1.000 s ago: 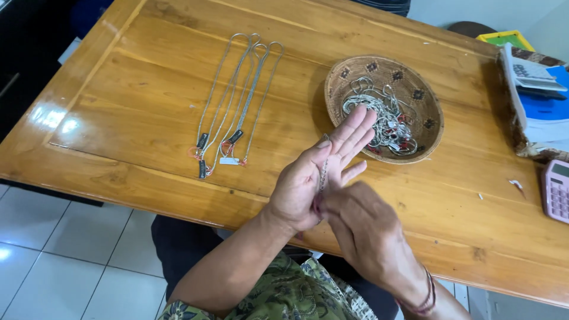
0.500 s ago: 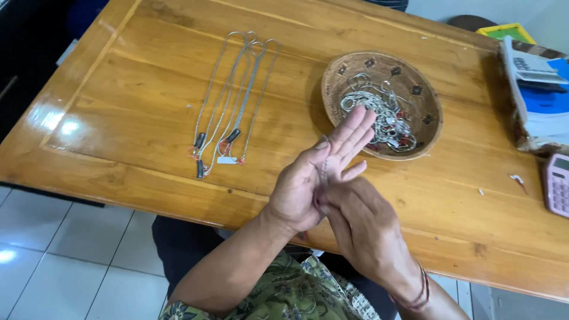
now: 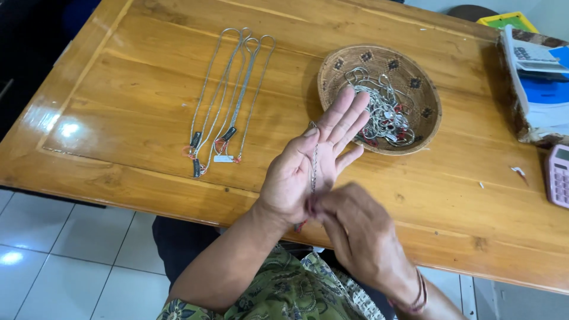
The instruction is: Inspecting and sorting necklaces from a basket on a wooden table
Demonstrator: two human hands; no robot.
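Observation:
My left hand point(image 3: 311, 160) is held up flat over the table's near edge, fingers straight and together, with a thin silver chain point(image 3: 313, 163) hanging down across its palm from the index finger. My right hand point(image 3: 355, 228) is just below it, fingers pinched on the lower end of that chain at the heel of the left palm. Behind the left fingertips sits a round woven basket point(image 3: 427, 112) with a tangle of several silver chains point(image 3: 382, 109) in it.
Several silver chains with small tags point(image 3: 228, 106) lie stretched out side by side on the wooden table point(image 3: 118, 118). A pink calculator point(image 3: 558, 175) and a stack of books and papers point(image 3: 539, 83) sit at the right edge. White tiled floor shows below left.
Both hands stay in nearly the same place. My right hand's fingers have shifted slightly at the base of the left palm, working the chain's lower end.

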